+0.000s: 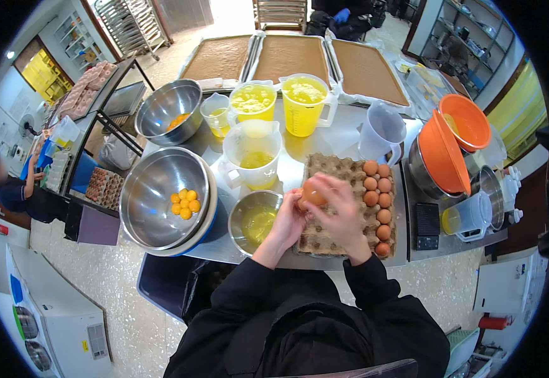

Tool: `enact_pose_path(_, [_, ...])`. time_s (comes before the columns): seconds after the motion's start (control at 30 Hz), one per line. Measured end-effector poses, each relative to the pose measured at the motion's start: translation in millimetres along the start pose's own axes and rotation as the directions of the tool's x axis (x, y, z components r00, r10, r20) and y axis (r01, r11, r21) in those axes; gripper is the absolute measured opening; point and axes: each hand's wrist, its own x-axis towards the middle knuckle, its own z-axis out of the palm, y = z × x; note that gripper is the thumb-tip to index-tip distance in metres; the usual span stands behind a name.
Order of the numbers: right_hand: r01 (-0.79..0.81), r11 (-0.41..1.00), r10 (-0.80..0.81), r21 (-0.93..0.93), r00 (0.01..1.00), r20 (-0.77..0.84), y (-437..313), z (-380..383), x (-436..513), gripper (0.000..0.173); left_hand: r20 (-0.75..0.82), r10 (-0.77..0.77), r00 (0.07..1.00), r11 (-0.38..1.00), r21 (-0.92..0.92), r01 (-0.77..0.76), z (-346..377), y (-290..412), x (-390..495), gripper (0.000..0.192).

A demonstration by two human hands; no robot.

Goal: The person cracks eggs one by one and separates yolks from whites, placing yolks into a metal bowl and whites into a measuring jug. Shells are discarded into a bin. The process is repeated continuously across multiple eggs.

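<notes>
A brown egg (315,193) is held between my hands, above the left part of a cardboard egg tray (322,231). Over its top and right side curl the fingers of my right hand (338,208). My left hand (289,222) cups it from the lower left, its fingertips partly hidden. Just left of that hand stands a small steel bowl (255,222) with clear egg white in it. Several brown eggs (384,201) fill the tray's right columns. Farther left, a large steel bowl (149,198) holds several whole yolks (185,204).
Plastic jugs of yellowish liquid (303,108) stand behind, near an empty-looking jug (382,127). Another steel bowl (168,113) contains yolks. Sheet pans of brown cake (291,59) line the far edge. Orange bowls (444,151) and a black scale (426,227) are right. A person (12,189) stands far left.
</notes>
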Motion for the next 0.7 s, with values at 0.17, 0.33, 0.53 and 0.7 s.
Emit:
enact_pose_path(0.17, [-0.438,0.716,0.415,0.544,0.893,0.174,15.7,46.6,-12.7,0.045,-0.035,0.031,0.999,0.998,-0.057,-0.033,-11.3,23.3,-24.0,0.032])
enact_pose_path(0.33, [-0.772,0.313,0.511,0.553,0.628,0.587,39.6,55.9,-6.1,0.041,-0.073,0.168,0.983,0.963,0.225,-0.148,-33.7,34.8,-34.9,0.029])
enact_pose_path(0.53, [-0.636,0.624,0.268,0.454,0.72,0.64,33.8,67.9,-4.0,0.039,0.084,0.166,0.983,0.786,0.591,-0.183,-52.8,59.8,-46.8,0.039])
enact_pose_path(0.7, [-0.491,0.836,0.282,0.246,0.768,0.575,21.0,75.1,-6.6,0.038,0.14,0.284,0.949,0.315,0.921,-0.23,-60.9,69.5,-54.8,0.045])
